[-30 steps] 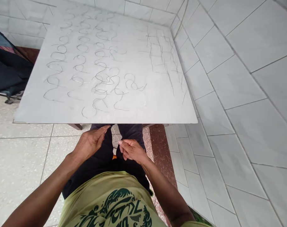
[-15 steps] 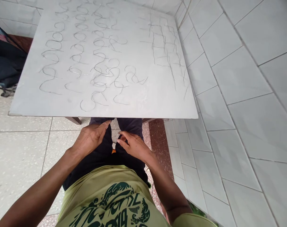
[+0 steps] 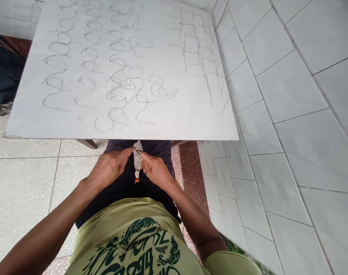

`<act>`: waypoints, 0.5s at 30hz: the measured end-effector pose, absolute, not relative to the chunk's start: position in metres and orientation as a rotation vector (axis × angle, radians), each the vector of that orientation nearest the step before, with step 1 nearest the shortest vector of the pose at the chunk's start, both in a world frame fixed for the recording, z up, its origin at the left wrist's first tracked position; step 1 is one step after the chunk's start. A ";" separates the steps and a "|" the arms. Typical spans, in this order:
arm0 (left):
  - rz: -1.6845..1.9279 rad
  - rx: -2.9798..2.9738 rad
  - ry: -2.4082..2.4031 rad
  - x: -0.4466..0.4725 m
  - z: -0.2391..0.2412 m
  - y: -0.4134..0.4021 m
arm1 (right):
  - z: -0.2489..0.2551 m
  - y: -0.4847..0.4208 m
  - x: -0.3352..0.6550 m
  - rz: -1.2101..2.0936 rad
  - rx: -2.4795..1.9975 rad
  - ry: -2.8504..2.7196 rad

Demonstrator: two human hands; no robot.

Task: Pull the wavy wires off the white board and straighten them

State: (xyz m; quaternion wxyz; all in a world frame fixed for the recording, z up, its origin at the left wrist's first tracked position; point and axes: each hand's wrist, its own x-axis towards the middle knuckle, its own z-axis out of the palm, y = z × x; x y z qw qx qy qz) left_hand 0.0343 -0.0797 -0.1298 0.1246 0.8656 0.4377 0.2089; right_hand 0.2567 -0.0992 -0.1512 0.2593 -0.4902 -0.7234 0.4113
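Both my hands are over my lap, just in front of the table's near edge. My left hand [image 3: 112,165] has its fingers stretched out and close together, pointing forward and to the right. Opposite it, my right hand [image 3: 156,170] points its index finger at the left fingertips, and its other fingers are partly curled. The fingertips nearly meet; I cannot tell whether they touch. Nothing shows in either hand. Beyond them, the white tabletop [image 3: 196,122] bears rows of thin dark looping lines [image 3: 59,65] and a rough grid of lines [image 3: 198,46].
A tiled wall [image 3: 277,133] runs close along the table's right side. At the far left stands a dark folded fabric item on a wheeled frame [image 3: 4,76]. Table legs [image 3: 88,143] show below the near edge, above a speckled tile floor [image 3: 25,183].
My right hand has moved forward and left, its index finger now reaching the left fingertips. My left hand has hardly moved. The view has shifted slightly.
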 end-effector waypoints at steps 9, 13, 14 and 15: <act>0.569 2.483 1.443 0.035 -0.121 -0.076 | -0.135 -0.102 0.265 1.230 -1.479 -1.841; 0.592 2.486 1.479 0.031 -0.117 -0.072 | -0.133 -0.106 0.273 1.226 -1.440 -1.904; 0.604 2.488 1.469 0.031 -0.117 -0.072 | -0.133 -0.107 0.274 1.219 -1.414 -1.911; 0.616 2.488 1.459 0.030 -0.117 -0.072 | -0.132 -0.108 0.274 1.213 -1.390 -1.907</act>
